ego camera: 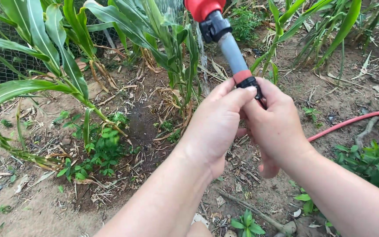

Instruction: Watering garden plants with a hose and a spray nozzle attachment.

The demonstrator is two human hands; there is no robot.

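Both hands are wrapped around the lower end of a hose spray wand (230,46), the kind with a grey tube, a red collar, black fittings and a red head up at the top edge of the frame. The left hand (213,127) grips it from the left side with the fingers closed over the base, index finger lying right along the black fitting under the red collar. The right hand (277,127) is clamped on from the other side, thumb up against the same fitting, so the two hands are touching each other around the handle. The wand tilts up and away from the person, and a thin stream of water (202,52) is falling from near the head onto the corn stalks (176,57) just behind it. A red hose (352,122) runs across the bare dirt (36,210) on the right, low green weeds (104,149) sit at left, and wire mesh fencing (1,66) shows behind the leaves at far left.
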